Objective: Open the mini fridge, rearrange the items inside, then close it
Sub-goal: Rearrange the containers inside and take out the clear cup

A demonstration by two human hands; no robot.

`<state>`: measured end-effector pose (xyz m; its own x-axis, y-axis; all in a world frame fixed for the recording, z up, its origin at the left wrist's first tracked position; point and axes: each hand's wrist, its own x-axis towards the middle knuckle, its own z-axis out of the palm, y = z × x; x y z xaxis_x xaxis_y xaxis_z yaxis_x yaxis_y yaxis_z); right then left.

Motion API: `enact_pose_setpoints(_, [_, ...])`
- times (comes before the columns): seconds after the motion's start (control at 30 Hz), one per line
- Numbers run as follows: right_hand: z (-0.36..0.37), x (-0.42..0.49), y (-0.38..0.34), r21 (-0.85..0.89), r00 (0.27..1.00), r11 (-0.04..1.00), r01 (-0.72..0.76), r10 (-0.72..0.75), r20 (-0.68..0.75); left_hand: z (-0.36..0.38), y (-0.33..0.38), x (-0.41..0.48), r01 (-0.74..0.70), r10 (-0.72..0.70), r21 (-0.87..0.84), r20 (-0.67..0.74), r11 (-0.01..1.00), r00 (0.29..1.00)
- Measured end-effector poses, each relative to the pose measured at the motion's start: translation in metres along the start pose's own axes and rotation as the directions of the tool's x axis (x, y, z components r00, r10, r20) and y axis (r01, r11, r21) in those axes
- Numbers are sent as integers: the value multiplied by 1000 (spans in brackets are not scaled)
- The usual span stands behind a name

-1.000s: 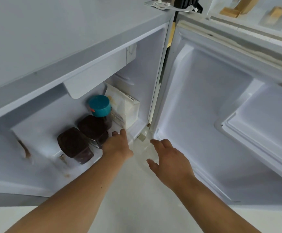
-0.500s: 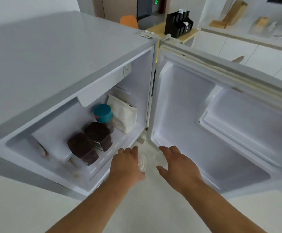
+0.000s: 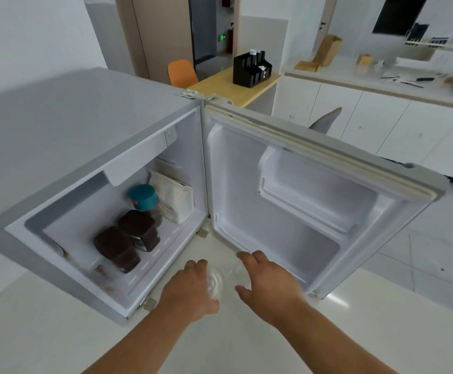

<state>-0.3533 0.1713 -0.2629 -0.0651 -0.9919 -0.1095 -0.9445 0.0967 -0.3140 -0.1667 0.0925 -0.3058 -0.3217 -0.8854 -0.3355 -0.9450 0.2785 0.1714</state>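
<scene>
Your white mini fridge [image 3: 90, 147] stands open, door [image 3: 301, 211] swung wide. Two dark square jars [image 3: 128, 238], teal-lidded jar [image 3: 143, 194] and white pouch [image 3: 175, 199] sit at the cavity floor's right rear. Left hand [image 3: 193, 287] grips something clear (indistinct); right hand [image 3: 268, 282] spread, empty. Closing remains.

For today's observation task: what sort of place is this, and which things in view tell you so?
Probably an office pantry or kitchenette: an open mini fridge, white counter cabinets, and a black organiser on a wooden table.
</scene>
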Motion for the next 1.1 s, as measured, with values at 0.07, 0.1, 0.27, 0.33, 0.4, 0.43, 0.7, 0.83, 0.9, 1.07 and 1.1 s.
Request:
enact_pose_setpoints(0.07, [-5,-12,3,12,1000,1000,8,-8,-9,-4,8,-11,-9,9,0,-3,1000,1000])
enact_pose_setpoints(0.1, [-7,-19,4,17,1000,1000,11,-11,-16,-6,11,-16,-16,16,-6,-6,1000,1000])
enact_pose_setpoints(0.27, [-22,-48,11,31,998,999,21,-20,-56,-16,26,-44,-60,59,-30,-42,998,997])
enact_pose_setpoints(0.33, [-27,-58,14,34,997,999,30,-27,-71,-19,30,-55,-74,72,-31,-58,997,996])
enact_pose_setpoints(0.4, [-32,-66,15,37,995,999,39,-36,-89,-23,33,-67,-75,72,-38,-71,996,995])
enact_pose_setpoints(0.43, [-33,-69,15,37,995,998,45,-41,-94,-24,34,-73,-73,70,-37,-74,997,995])
enact_pose_setpoints(0.7, [-31,-94,-3,51,989,990,135,-131,-64,-20,24,-121,-48,46,-11,-108,999,993])
enact_pose_setpoints(0.83, [-22,-98,-21,33,984,984,173,-171,-38,-15,3,-138,-35,31,-26,-119,999,992])
enact_pose_setpoints(0.9, [-18,-96,-32,23,983,983,181,-180,-31,-13,-10,-141,-33,29,-32,-118,999,993])
enact_pose_setpoints(1.07, [-4,-81,-63,29,982,981,190,-190,-11,-8,-48,-136,-40,34,-54,-108,998,994])
enact_pose_setpoints(1.1, [0,-77,-71,31,983,982,186,-186,-4,-7,-57,-135,-41,35,-57,-97,998,995])
